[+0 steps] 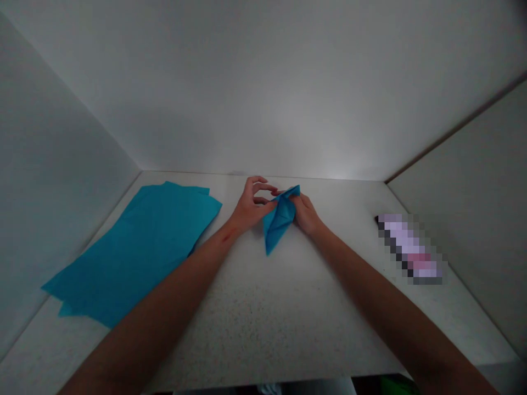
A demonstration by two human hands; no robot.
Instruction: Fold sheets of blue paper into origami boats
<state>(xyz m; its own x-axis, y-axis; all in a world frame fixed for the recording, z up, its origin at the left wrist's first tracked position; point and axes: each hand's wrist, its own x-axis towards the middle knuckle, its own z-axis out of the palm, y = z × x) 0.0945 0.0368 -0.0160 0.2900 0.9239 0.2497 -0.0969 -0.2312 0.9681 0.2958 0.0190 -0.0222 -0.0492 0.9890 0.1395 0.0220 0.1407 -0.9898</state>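
Observation:
A piece of folded blue paper (278, 220), creased into a pointed shape, is held just above the white table, its narrow tip toward me. My left hand (254, 204) grips its upper left edge, thumb on the near face and the other fingers curved around beyond it. On the paper's right side my right hand (305, 213) is closed on it, with most of its fingers hidden behind the paper. Both hands meet near the top of the folded piece, where a small flap sticks out to the right.
Several loose blue sheets (144, 247) lie overlapped at the left, partly under my left forearm. At the right a blurred-out, pale purple flat object (409, 249) rests on the speckled white table (263, 329). White walls (263, 99) enclose the back and sides.

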